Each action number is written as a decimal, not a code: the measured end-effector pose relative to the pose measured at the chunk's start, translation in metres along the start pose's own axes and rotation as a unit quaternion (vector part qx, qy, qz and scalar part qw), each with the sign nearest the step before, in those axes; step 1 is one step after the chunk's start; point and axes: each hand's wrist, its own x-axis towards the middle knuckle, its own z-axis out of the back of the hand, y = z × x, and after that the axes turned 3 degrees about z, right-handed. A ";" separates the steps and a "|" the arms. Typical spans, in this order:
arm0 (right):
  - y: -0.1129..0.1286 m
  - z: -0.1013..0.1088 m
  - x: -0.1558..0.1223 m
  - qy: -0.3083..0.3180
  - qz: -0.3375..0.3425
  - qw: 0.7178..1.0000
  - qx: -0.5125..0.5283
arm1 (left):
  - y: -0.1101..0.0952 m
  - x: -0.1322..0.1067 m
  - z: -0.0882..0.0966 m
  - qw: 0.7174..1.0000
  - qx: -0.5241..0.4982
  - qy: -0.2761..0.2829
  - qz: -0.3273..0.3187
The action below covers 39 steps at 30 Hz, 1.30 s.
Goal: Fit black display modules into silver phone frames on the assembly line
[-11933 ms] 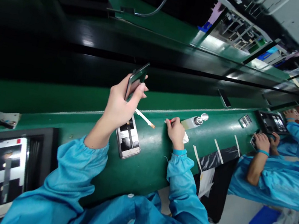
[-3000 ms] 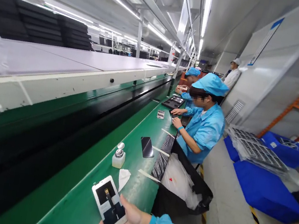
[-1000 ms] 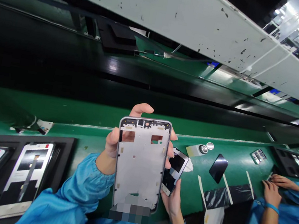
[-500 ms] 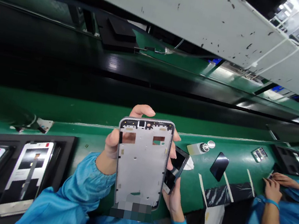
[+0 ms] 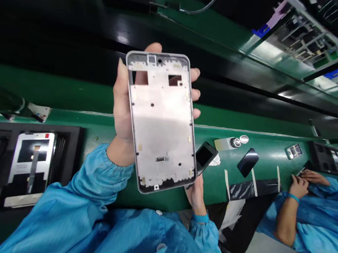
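Observation:
My left hand [image 5: 124, 101] is closed around a silver metal phone frame [image 5: 160, 120], held upright in front of me with its inner side facing the camera. Fingertips curl round its top and right edges. My right hand [image 5: 197, 194] sits lower, mostly hidden behind the frame, and holds a phone display panel [image 5: 205, 156] by its lower end, dark face showing. Both hands are above the green bench [image 5: 171, 153].
A black tray [image 5: 4, 159] with white display panels lies at the left. A small dispenser bottle [image 5: 229, 143], a white wipe and a dark glass panel [image 5: 247, 161] lie on the bench to the right. A co-worker in a blue coat [image 5: 310, 210] works at the right.
My left hand has lifted the frame higher and tilted it leftward. The display panel in my right hand has turned edge-on behind it. The camera has tipped downward.

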 end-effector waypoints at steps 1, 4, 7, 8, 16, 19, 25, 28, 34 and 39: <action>0.001 0.000 0.000 0.005 0.006 1.000 -0.016 | -0.001 0.003 -0.001 1.000 -0.002 -0.009 -0.004; 0.010 0.003 0.000 0.018 0.051 0.996 -0.069 | -0.004 0.009 -0.003 0.999 0.024 -0.035 -0.016; 0.037 0.015 -0.001 0.031 0.125 0.983 -0.132 | -0.008 0.012 0.000 0.996 0.066 -0.051 -0.018; 0.051 0.020 -0.002 0.033 0.152 0.976 -0.151 | -0.009 0.014 0.002 0.996 0.077 -0.046 -0.016; 0.178 -0.002 -0.004 0.099 0.389 0.899 -0.176 | 0.004 0.022 0.025 0.992 0.110 0.022 -0.055; 0.181 -0.031 0.009 0.151 0.410 0.869 -0.234 | 0.017 0.018 0.030 0.983 0.147 0.032 -0.101; 0.159 -0.031 0.025 0.207 0.395 0.832 -0.331 | 0.024 0.015 0.033 0.973 0.207 -0.032 -0.101; 0.160 -0.018 0.020 0.206 0.398 0.828 -0.336 | 0.020 0.019 0.037 0.976 0.190 -0.037 -0.105; 0.168 -0.018 0.014 0.199 0.411 0.801 -0.388 | 0.013 0.016 0.036 0.980 0.160 -0.019 -0.115; 0.164 -0.038 0.022 0.225 0.433 0.782 -0.388 | 0.014 0.011 0.031 0.960 0.220 0.072 -0.156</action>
